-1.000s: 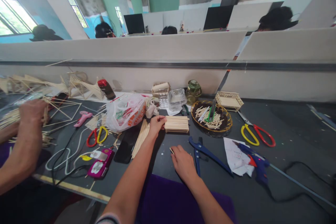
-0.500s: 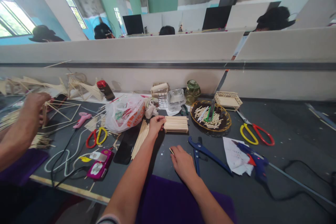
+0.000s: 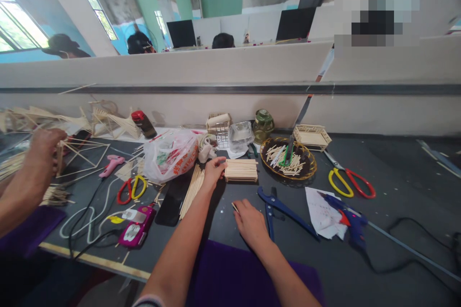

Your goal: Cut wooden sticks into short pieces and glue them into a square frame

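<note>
My left hand (image 3: 215, 171) grips the left end of a small box-like piece built from thin wooden sticks (image 3: 241, 171), which rests on the dark table. Low on the tabletop, my right hand (image 3: 249, 220) has its fingers closed around a short wooden stick (image 3: 235, 207); only the tip shows. Blue cutting pliers (image 3: 288, 211) lie just right of that hand. Beside my left forearm is a bundle of long wooden sticks (image 3: 192, 189), partly over a black phone (image 3: 168, 206). A wicker basket (image 3: 312, 172) of short cut sticks stands to the right.
Red-and-yellow scissors (image 3: 351, 183), a blue glue gun (image 3: 349, 218) on paper and its cord lie right. A plastic bag (image 3: 171, 156), a magenta power strip (image 3: 137, 226) and cables lie left. A co-worker's hand (image 3: 43, 153) holds a stick frame (image 3: 84, 156) at far left.
Both my hands and the stick piece stay almost in place. The view has shifted very slightly, and the co-worker's hand has moved a little.
</note>
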The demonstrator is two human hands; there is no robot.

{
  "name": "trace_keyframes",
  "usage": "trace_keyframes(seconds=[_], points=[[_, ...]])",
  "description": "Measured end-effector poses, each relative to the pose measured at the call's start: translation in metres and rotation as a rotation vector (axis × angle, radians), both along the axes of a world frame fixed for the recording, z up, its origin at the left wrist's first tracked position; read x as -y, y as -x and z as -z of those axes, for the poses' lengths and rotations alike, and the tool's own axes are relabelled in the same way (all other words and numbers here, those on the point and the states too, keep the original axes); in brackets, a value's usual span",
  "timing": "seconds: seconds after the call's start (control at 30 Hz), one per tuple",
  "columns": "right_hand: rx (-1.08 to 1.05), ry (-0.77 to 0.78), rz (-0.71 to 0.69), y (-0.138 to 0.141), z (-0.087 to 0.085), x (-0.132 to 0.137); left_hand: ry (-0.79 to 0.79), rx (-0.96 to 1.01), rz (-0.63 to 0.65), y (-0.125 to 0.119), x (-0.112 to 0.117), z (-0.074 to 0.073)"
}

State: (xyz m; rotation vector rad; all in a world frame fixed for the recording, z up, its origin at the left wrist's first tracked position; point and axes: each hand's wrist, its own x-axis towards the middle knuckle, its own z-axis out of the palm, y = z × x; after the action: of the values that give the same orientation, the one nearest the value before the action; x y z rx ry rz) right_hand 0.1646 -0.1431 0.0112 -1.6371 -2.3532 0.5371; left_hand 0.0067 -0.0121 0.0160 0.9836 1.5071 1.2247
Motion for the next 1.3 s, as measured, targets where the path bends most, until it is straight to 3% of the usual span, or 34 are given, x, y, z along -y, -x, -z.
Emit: trace_keyframes(seconds=[1.3], points=[[-0.016, 0.022, -0.011, -0.0015, -0.0053, -0.0003, -0.013, -0.054, -0.014, -0.0021, -0.0016, 0.0062]])
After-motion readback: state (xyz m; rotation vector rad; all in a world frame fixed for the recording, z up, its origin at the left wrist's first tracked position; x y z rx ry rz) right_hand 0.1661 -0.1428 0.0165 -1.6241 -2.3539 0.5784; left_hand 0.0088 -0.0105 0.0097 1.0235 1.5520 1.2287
